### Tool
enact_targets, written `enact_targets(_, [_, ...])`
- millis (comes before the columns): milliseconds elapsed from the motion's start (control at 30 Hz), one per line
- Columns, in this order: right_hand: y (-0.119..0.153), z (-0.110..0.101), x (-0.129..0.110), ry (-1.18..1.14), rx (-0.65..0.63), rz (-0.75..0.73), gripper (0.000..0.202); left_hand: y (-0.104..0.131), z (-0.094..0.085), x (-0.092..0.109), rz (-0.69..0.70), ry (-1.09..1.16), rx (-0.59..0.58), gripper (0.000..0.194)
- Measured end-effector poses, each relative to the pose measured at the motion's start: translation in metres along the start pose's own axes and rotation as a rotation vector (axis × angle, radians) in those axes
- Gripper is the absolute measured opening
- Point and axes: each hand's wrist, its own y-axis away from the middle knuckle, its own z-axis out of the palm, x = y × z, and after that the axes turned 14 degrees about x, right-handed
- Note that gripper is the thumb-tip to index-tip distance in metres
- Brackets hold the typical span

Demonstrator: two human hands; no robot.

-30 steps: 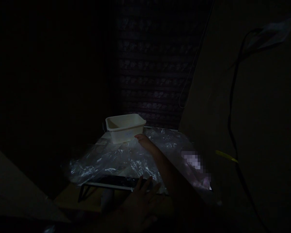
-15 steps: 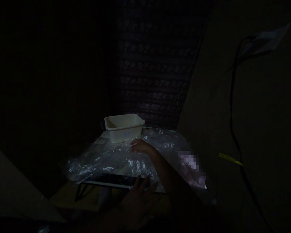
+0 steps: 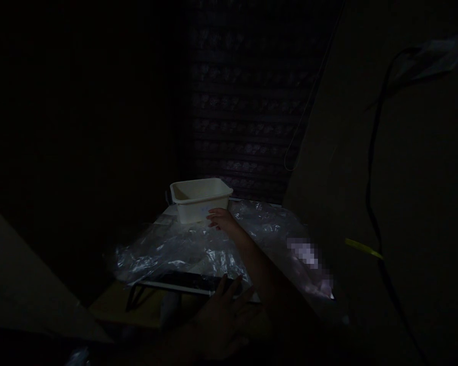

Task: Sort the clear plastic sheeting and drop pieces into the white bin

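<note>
Raised slightly since half a second ago, the right hand is now seen against the lower front of the white tub, just right of the frame's centre line at its left; whether the tub is touched cannot be told. Its fingers are loosely bent and parted, and nothing can be made out in them. By the left hand, at the bottom centre, nothing is seen to be grasped; its fingers are spread over the near edge of the low table, while its palm and wrist are nearly lost in darkness.

The tub is set near the table's far side, its inner floor mostly hidden by its front wall. Much of the tabletop is covered by crumpled clear plastic, partly blocked by the right forearm. At the plastic's right side, a patch is masked by pixelation. A patterned backdrop is barely discerned at upper centre. On the right, a dark cable with a yellow strip is seen, cut off at the bottom edge. The left of the frame is almost wholly swallowed by shadow.
</note>
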Motion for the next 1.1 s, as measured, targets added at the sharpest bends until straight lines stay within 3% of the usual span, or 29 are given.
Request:
enact_targets(133, [0.005, -0.007, -0.004, 0.063, 0.107, -0.085, 0.033, 0.000, 0.000, 0.000, 0.000, 0.001, 0.009, 0.052])
enact_targets(300, [0.018, -0.028, -0.006, 0.140, 0.075, -0.124, 0.019, 0.001, -0.009, 0.000, -0.050, -0.009, 0.102, 0.052])
enact_targets(367, [0.025, -0.037, -0.006, 0.155, 0.068, -0.125, 0.015, 0.002, -0.016, -0.005, -0.211, -0.008, 0.196, 0.049])
enact_targets(467, [0.035, -0.050, -0.006, 0.159, 0.029, -0.090, 0.013, 0.006, -0.029, -0.022, -0.617, 0.039, 0.362, 0.039])
enact_targets(533, [0.040, -0.057, -0.005, 0.153, -0.025, -0.062, 0.012, 0.010, -0.036, -0.040, -0.838, 0.140, 0.379, 0.038])
enact_targets(667, [0.046, -0.064, -0.003, 0.165, -0.075, -0.033, 0.013, 0.017, -0.038, -0.072, -1.095, 0.337, 0.441, 0.030])
enact_targets(767, [0.047, -0.066, -0.002, 0.183, -0.070, -0.015, 0.013, 0.019, -0.033, -0.082, -1.252, 0.609, 0.502, 0.031])
enact_targets(933, [0.047, -0.064, -0.002, 0.211, -0.075, -0.021, 0.012, 0.016, -0.030, -0.082, -1.294, 0.746, 0.554, 0.035])
enact_targets(1100, [0.047, -0.062, 0.001, 0.265, -0.094, -0.056, 0.016, 0.013, -0.026, -0.077, -1.061, 0.480, 0.460, 0.037])
